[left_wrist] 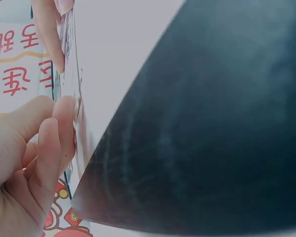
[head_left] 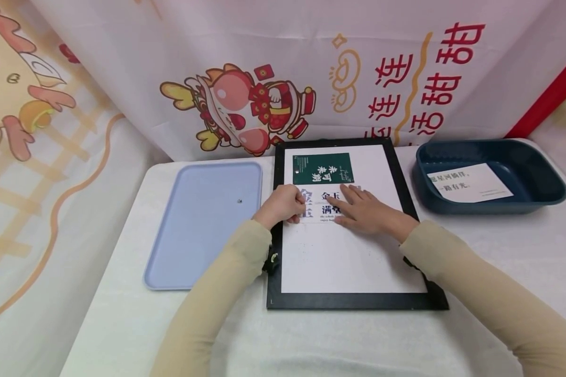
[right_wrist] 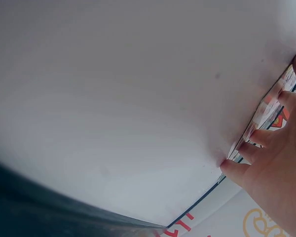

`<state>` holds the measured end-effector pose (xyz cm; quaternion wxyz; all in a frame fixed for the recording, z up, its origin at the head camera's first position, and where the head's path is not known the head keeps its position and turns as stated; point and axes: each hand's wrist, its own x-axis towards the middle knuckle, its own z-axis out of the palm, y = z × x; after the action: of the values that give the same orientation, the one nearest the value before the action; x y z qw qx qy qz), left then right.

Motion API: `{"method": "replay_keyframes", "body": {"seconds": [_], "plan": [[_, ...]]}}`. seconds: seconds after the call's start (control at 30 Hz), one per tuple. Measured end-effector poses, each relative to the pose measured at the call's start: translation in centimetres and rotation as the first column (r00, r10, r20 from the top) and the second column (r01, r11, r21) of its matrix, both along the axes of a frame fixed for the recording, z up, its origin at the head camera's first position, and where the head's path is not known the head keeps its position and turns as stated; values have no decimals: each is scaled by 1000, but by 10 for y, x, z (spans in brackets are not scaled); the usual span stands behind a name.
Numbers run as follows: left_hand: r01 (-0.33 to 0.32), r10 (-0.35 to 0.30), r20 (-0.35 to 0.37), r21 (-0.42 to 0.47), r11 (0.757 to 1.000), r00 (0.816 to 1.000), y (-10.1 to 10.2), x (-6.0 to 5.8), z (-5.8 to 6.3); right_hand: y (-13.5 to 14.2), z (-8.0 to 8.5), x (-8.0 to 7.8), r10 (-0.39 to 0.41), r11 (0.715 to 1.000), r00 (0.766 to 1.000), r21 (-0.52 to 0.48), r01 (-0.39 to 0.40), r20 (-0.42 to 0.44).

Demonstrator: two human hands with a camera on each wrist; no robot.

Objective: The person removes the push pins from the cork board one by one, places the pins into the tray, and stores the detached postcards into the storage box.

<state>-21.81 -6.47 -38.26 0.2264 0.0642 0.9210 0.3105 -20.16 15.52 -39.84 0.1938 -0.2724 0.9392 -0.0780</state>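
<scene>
A white card [head_left: 317,208] with blue characters lies on the white sheet [head_left: 354,262] of a black-edged board [head_left: 349,301]. My left hand [head_left: 282,204] is at its left edge, fingers bent and fingertips touching the card; whether something small is pinched there is hidden, also in the left wrist view. My right hand [head_left: 370,212] rests on the card's right part with fingers spread. The right wrist view shows these fingers [right_wrist: 235,170] pressing along the card. Just beyond lies a dark green card [head_left: 325,175], a small pin-like spot near its left edge.
A light blue tray [head_left: 193,230] stands left of the board, with a tiny metallic piece [head_left: 239,201] on it. To the right is a dark blue basin [head_left: 537,178] holding a white printed card [head_left: 471,183]. A printed cloth [head_left: 330,68] hangs behind the table.
</scene>
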Motion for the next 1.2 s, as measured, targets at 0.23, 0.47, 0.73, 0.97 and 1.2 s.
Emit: {"method": "replay_keyframes", "body": {"seconds": [0.23,0.47,0.73,0.97,1.2], "plan": [[7,-7,16,13,1000,1000,0,1,1,1,-1,0,-1,1000,1000,-6,1,3],[19,-20,-6,-39,999,1000,3,2,2,2,-3,-1,-7,1000,1000,-13,7,4],[49,-52,-24,-115,992,998,6,1,2,2,-4,-1,1,1000,1000,-19,-1,-11],[56,-59,-35,-65,996,998,3,1,2,2,-4,-2,12,1000,1000,-12,-12,-18],[30,-30,-2,39,999,1000,-3,-1,-2,2,-5,-2,29,999,999,-15,-29,-33]]}}
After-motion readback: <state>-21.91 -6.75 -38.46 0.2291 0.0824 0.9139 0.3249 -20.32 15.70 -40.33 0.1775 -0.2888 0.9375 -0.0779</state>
